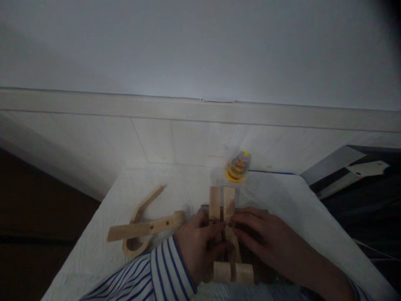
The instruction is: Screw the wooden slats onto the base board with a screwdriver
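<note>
Close to my body, two pale wooden pieces stand side by side: a left wooden piece [214, 202] and a right wooden piece [229, 200], with a narrow gap between them. Their near ends show rounded, thick blocks. My left hand [200, 242] has its fingers bent around the left piece, thumb and fingertips reaching toward the gap. From the other side, my right hand [266, 234] pinches the right piece near a small dark hole. Fingers and dim light hide the middle of both pieces, and I cannot tell whether they are joined.
On the white table [94, 251], left of my hands, lie a wooden bar with holes [138, 230] and a curved wooden piece [134, 250] under it. A yellow-capped bottle [238, 166] stands by the back wall. Dark items with a pale strip [351, 177] are beyond the right edge.
</note>
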Demonstrator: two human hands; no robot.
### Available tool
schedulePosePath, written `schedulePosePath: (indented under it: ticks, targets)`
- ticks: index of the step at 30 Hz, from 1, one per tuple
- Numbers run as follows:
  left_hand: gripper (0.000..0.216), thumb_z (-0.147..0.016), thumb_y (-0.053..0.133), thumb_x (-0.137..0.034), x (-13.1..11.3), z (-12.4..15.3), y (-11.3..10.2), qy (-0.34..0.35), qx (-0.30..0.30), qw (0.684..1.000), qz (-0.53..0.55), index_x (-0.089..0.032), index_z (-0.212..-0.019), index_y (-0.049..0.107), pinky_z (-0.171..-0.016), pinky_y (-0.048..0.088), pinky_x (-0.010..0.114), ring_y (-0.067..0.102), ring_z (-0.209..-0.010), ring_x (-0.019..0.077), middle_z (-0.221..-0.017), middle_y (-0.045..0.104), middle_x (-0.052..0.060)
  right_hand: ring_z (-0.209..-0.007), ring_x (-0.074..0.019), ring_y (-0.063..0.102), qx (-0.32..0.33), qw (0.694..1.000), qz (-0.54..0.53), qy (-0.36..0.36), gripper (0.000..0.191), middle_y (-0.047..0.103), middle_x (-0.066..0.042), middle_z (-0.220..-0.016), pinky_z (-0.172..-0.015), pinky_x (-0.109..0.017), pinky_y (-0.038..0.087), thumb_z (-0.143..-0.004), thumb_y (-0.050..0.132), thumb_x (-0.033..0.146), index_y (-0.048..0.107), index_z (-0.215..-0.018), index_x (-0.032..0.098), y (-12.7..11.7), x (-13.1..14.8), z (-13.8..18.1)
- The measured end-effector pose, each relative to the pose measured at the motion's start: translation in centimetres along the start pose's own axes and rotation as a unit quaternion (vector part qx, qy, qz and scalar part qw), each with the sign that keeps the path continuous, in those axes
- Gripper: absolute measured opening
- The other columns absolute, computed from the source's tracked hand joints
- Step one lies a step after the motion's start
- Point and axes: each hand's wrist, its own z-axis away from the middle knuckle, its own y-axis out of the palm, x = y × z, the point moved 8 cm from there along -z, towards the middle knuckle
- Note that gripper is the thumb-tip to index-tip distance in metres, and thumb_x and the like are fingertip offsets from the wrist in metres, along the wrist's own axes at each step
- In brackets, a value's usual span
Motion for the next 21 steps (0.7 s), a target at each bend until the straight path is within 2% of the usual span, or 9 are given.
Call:
schedulePosePath:
  ticks: [5,8,10,12,16,19,21]
  targets:
    - [0.034,-0.073,0.061,-0.038,0.4,-0.2,0.2,0.013,-0.013,1.0,-0.009,-0.028,-0.106,0.06,-0.068,0.051,0.035,0.058,-0.08,0.0206,-0.097,0.055,0.006,-0.085,-0.0141,0.057,-0.023,0.999,0.034,0.029,0.021,0.06,-0.002,-0.094,-0.075,-0.028,0.046,-0.085,0.04,0.022,0.057,-0.097,0.025,-2.6,-0.1,1.5]
    - [0.034,-0.074,0.061,-0.038,0.5,-0.3,0.1,0.007,-0.018,1.0,-0.012,-0.026,-0.106,0.061,-0.072,0.051,0.036,0.058,-0.083,0.0211,-0.098,0.056,0.007,-0.081,-0.0146,0.058,-0.042,0.994,0.08,0.059,0.02,0.061,-0.001,-0.091,-0.07,-0.027,0.047,-0.085,0.04,0.029,0.057,-0.095,0.026,-4.1,-1.0,3.7]
    - [0.034,-0.073,0.061,-0.037,0.6,-0.3,0.1,0.007,-0.024,1.0,-0.01,-0.025,-0.105,0.061,-0.076,0.05,0.037,0.058,-0.087,0.0214,-0.1,0.057,0.007,-0.078,-0.0147,0.059,-0.032,0.99,0.104,0.086,0.021,0.062,-0.001,-0.089,-0.068,-0.027,0.047,-0.085,0.041,0.032,0.058,-0.095,0.026,-4.3,-2.0,5.9]
    - [0.036,-0.073,0.062,-0.037,0.6,-0.4,0.1,0.01,-0.025,1.0,-0.009,-0.024,-0.106,0.061,-0.08,0.049,0.037,0.057,-0.09,0.0218,-0.102,0.056,0.007,-0.076,-0.0148,0.06,-0.012,0.984,0.115,0.139,0.023,0.063,-0.001,-0.088,-0.067,-0.027,0.048,-0.085,0.039,0.037,0.058,-0.094,0.027,-3.9,-3.6,8.5]
    - [0.034,-0.074,0.061,-0.036,0.7,-0.5,0.1,0.019,-0.033,0.999,0.004,-0.022,-0.104,0.062,-0.08,0.049,0.035,0.057,-0.09,0.021,-0.101,0.057,0.007,-0.072,-0.017,0.062,-0.012,0.962,0.124,0.243,0.03,0.066,-0.002,-0.087,-0.064,-0.029,0.049,-0.083,0.039,0.045,0.06,-0.094,0.027,-2.2,-6.4,14.4]
    - [0.034,-0.073,0.062,-0.036,0.8,-0.6,0.1,0.022,-0.03,0.999,0.01,-0.022,-0.105,0.062,-0.08,0.049,0.035,0.057,-0.089,0.0209,-0.1,0.057,0.007,-0.066,-0.018,0.062,-0.031,0.941,0.119,0.314,0.031,0.066,-0.002,-0.081,-0.057,-0.028,0.048,-0.08,0.042,0.049,0.06,-0.091,0.027,-0.6,-7.6,17.9]
    - [0.035,-0.072,0.063,-0.035,0.8,-0.7,0.0,0.024,-0.03,0.999,0.012,-0.023,-0.105,0.062,-0.081,0.048,0.036,0.057,-0.09,0.0214,-0.101,0.057,0.007,-0.064,-0.0182,0.062,-0.019,0.94,0.107,0.325,0.031,0.066,-0.001,-0.076,-0.054,-0.027,0.047,-0.079,0.042,0.051,0.06,-0.083,0.026,0.9,-7.6,19.0]
